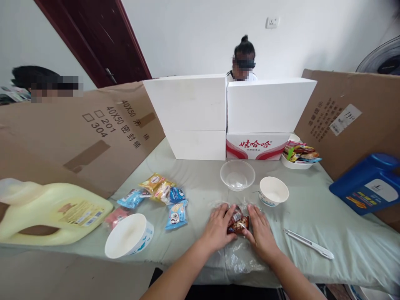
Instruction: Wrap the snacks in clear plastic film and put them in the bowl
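Observation:
Small snack packets in brown and dark red wrappers lie on a sheet of clear plastic near the table's front edge. From the left, my left hand rests against them, fingers stretched out and touching the wrappers. My right hand lies on the plastic at their other side, fingers extended and its thumb by the packets. Both hands look open, though the left fingertips are partly hidden. Just beyond them stand a clear plastic bowl and a white paper bowl.
At left are blue snack packets, yellow packets, a paper bowl and a yellowish jug. A white utility knife and blue bottle lie right. White boxes and cardboard stand behind; two people are beyond.

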`<state>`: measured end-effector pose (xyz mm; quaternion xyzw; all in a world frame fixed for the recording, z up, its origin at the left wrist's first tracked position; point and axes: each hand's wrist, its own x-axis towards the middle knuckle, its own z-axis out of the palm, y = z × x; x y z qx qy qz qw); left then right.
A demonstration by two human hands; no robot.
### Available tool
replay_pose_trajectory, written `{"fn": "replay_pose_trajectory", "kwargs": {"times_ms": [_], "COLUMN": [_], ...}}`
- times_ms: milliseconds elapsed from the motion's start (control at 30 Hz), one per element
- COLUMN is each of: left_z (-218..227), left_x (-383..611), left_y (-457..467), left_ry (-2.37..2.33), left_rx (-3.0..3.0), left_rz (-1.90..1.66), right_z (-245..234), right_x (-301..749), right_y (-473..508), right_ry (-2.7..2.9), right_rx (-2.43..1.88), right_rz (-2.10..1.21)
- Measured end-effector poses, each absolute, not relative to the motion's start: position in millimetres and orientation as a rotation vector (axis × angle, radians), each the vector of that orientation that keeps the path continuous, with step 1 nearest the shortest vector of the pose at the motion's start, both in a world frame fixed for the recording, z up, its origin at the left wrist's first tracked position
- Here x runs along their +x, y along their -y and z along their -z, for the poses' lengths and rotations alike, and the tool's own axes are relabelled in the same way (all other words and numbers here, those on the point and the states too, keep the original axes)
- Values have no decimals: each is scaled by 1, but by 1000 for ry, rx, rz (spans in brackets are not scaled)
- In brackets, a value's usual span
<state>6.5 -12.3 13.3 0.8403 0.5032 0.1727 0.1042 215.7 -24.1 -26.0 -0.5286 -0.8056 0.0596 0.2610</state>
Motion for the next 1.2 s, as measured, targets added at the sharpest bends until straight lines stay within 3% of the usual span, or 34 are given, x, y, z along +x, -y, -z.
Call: {"fn": "replay_pose_trajectory", "kwargs": {"times_ms": [100, 267, 800, 1067, 1200], "left_z": [-9, -20, -39, -75, -102], "left_x": [2, 13, 18, -47, -51], "left_y": [11, 10, -15, -68, -110], "left_ry": [-1639, -1395, -1274, -1302, -1432], "left_rx": [2433, 2604, 2777, 1648, 1568], "left_rz": [-529, -587, -252, -822, -1252], "right_z": [33, 29, 29, 15, 15], "right_x": [214, 211, 208, 206, 205], "right_y": [27, 28, 28, 28, 28], "right_ry": [2196, 2297, 2353, 2396, 2389], "right_rx": [-1560, -1554, -1612, -1735, -1737], "right_rz": [-58, -57, -147, -357, -373]}}
